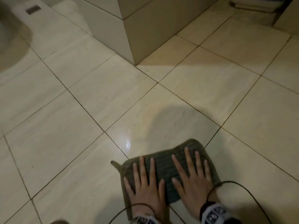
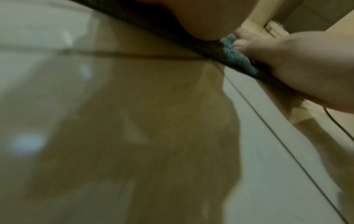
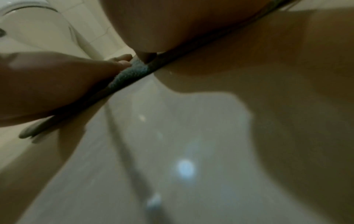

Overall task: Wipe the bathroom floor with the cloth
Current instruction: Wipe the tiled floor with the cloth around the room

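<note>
Nearest the camera, two cables (image 1: 242,188) trail from the wrists; one crosses the cloth's (image 1: 163,168) near right corner and could be caught under it. The left hand (image 1: 145,186) and right hand (image 1: 192,177) press flat on the cloth, fingers straight and spread, neither grip closed around it. The cloth lies on the floor (image 1: 80,110), straddling a grout line. With palms only pressing, it may slip or bunch at its loose left tab. Ahead, a wet sheen (image 1: 127,143) suggests slick tile. Beyond stands a tiled corner (image 1: 129,38), where a forward stroke could jam.
</note>
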Demonstrator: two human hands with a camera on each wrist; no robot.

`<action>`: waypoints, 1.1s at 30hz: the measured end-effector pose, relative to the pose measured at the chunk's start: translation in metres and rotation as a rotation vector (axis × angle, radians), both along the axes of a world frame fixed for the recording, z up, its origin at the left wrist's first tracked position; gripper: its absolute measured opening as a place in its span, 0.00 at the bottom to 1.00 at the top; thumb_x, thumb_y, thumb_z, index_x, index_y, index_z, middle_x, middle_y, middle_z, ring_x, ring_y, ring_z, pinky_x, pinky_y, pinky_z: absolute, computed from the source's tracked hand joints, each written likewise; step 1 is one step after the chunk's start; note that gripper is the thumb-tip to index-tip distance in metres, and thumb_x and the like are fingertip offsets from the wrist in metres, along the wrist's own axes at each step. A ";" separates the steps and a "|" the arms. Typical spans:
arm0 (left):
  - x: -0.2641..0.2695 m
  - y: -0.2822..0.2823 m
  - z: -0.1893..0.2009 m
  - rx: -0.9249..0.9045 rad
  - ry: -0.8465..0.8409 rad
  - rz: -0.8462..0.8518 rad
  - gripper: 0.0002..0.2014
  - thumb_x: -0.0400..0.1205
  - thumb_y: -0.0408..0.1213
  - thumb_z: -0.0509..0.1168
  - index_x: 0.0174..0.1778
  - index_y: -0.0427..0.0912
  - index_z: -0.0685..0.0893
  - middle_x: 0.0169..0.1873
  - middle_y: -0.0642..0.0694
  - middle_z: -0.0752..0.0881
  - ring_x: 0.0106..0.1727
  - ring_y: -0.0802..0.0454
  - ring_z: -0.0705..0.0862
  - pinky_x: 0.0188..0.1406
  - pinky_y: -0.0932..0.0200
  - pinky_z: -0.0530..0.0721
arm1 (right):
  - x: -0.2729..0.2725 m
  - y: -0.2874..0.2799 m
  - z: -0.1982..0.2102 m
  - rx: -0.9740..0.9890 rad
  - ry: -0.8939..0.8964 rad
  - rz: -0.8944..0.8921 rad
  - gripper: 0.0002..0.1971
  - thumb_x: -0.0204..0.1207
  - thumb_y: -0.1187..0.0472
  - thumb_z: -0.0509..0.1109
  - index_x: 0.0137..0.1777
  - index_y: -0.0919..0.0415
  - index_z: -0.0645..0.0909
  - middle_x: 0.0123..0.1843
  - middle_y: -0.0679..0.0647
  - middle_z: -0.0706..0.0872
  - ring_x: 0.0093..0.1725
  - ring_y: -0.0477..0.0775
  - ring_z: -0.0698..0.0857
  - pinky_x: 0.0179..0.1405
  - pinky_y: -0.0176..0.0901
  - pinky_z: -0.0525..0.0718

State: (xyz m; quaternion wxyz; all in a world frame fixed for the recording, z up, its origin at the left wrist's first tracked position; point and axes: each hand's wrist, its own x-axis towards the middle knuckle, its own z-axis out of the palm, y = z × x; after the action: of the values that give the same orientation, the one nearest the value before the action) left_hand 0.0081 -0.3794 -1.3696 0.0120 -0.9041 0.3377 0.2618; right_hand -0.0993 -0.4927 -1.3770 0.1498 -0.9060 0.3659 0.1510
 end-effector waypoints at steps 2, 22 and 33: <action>-0.017 0.022 -0.004 -0.018 -0.007 0.016 0.34 0.84 0.61 0.33 0.83 0.54 0.64 0.85 0.46 0.60 0.86 0.47 0.54 0.77 0.33 0.51 | -0.010 0.020 0.001 0.018 -0.003 0.012 0.34 0.82 0.34 0.37 0.83 0.43 0.65 0.85 0.60 0.61 0.85 0.66 0.56 0.77 0.65 0.54; 0.172 -0.111 -0.012 -0.118 -0.056 -0.312 0.32 0.86 0.59 0.37 0.86 0.57 0.38 0.85 0.47 0.32 0.86 0.44 0.38 0.81 0.31 0.41 | 0.148 -0.075 -0.003 -0.032 0.000 -0.291 0.32 0.81 0.33 0.33 0.86 0.37 0.41 0.88 0.54 0.42 0.86 0.67 0.51 0.80 0.67 0.48; 0.200 -0.122 -0.005 -0.092 0.010 -0.881 0.35 0.83 0.61 0.45 0.87 0.54 0.52 0.87 0.45 0.45 0.86 0.41 0.44 0.77 0.28 0.43 | 0.156 0.013 0.006 0.044 -0.058 -0.670 0.31 0.85 0.38 0.41 0.87 0.43 0.50 0.88 0.55 0.54 0.82 0.68 0.61 0.78 0.65 0.52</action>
State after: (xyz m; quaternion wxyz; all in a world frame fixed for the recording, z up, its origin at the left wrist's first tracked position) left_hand 0.2079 -0.5011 -1.3746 0.0807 -0.6723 0.7019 0.2208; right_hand 0.0566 -0.4802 -1.3715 0.2212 -0.7358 0.6356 0.0754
